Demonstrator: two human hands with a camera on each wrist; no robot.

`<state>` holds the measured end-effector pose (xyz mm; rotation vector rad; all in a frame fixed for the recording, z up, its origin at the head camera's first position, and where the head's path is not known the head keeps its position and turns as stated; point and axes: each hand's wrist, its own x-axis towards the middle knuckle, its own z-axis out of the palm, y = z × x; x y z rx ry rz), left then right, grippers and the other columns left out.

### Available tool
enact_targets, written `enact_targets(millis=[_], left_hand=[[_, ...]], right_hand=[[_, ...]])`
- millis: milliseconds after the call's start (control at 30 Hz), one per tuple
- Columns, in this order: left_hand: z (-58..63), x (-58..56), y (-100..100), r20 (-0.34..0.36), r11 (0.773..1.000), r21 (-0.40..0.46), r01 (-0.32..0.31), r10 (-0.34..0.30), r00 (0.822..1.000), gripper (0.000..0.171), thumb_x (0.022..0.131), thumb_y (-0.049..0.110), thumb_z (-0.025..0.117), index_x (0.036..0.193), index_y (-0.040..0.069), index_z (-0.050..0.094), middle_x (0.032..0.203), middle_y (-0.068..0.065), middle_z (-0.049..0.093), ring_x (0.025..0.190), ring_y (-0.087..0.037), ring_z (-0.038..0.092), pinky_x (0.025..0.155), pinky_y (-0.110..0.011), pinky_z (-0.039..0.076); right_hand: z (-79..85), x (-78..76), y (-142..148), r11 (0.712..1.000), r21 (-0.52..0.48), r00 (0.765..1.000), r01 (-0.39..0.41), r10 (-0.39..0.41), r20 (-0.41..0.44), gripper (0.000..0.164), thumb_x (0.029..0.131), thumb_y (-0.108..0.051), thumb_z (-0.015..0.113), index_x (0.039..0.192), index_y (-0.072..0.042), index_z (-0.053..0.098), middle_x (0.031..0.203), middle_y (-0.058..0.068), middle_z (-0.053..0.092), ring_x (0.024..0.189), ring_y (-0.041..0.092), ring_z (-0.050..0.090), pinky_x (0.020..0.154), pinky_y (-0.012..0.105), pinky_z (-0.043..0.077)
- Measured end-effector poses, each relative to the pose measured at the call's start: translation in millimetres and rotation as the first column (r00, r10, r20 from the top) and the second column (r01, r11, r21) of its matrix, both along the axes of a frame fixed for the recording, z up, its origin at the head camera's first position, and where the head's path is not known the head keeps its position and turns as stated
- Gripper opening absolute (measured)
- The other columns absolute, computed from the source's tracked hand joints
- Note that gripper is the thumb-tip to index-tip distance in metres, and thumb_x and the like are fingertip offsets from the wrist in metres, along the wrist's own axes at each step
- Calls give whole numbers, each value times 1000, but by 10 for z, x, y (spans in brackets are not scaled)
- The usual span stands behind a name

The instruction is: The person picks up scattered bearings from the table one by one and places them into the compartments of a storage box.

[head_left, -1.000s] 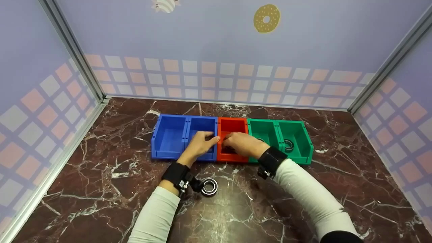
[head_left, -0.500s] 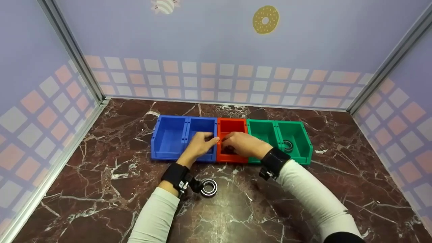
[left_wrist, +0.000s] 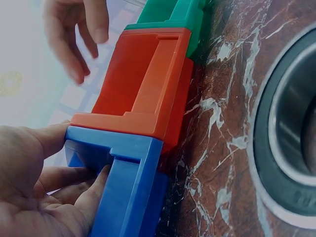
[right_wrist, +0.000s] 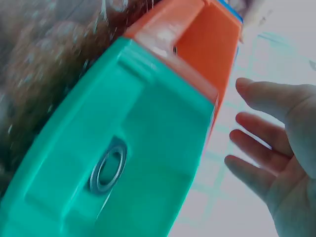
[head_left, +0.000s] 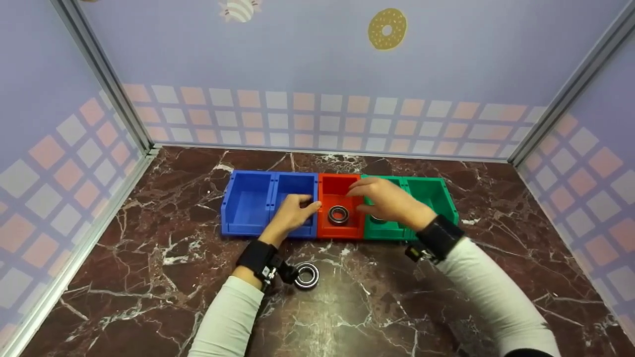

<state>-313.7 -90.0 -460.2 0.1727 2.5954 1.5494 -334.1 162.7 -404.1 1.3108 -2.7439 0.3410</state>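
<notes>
My left hand [head_left: 292,214] grips the side wall of the inner blue bin [left_wrist: 129,187], its thumb on the rim beside the red bin [head_left: 342,186] and its fingers inside. A ball bearing [head_left: 331,216] lies flat on the red bin's floor. My right hand [head_left: 389,201], fingers spread and holding nothing, hangs above the left green bin [head_left: 371,232], overlapping the red bin's right edge in the head view. Beneath it, a second bearing [head_left: 377,220] in that green bin is mostly hidden. The right wrist view shows a bearing [right_wrist: 95,177] inside a green bin.
Another bearing [head_left: 316,276] lies on the marbled tabletop [head_left: 367,307] near my left wrist camera. The outer blue bin [head_left: 248,201] and outer green bin [head_left: 436,193] end the joined row. A patterned panel [head_left: 317,64] rises behind, with side panels left and right.
My right hand has let go of the bearing in the red bin and moved up and right, over the green bins. The left hand stays on the blue bin's wall.
</notes>
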Motion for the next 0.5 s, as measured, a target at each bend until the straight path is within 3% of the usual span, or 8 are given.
enact_targets(millis=[200, 333, 500], left_hand=[[-2, 8, 18, -13, 1000, 9, -6, 7, 1000, 50, 98, 24, 62, 134, -8, 55, 132, -25, 61, 122, -33, 60, 107, -43, 48], [-1, 4, 19, -23, 1000, 10, -12, 13, 1000, 47, 97, 24, 63, 132, -8, 58, 126, -24, 65, 117, -32, 63, 104, -43, 50], [11, 4, 11, 9, 1000, 11, -14, 14, 1000, 52, 97, 25, 62, 136, -8, 54, 133, -25, 61, 123, -33, 59, 109, -43, 47]], right_hand=[[-32, 39, 376, 984, -94, 987, 151, -154, -35, 35, 87, -16, 76, 120, -6, 70, 123, 13, 69, 118, 31, 63, 101, 45, 52], [-109, 46, 600, 958, -138, 964, 253, -261, -49, 37, 87, -18, 76, 120, -3, 69, 125, 18, 67, 120, 36, 61, 104, 50, 49], [-208, 104, 819, 920, -145, 929, 364, -371, -22, 39, 89, -21, 75, 122, -2, 68, 128, 22, 64, 123, 40, 58, 103, 53, 48]])
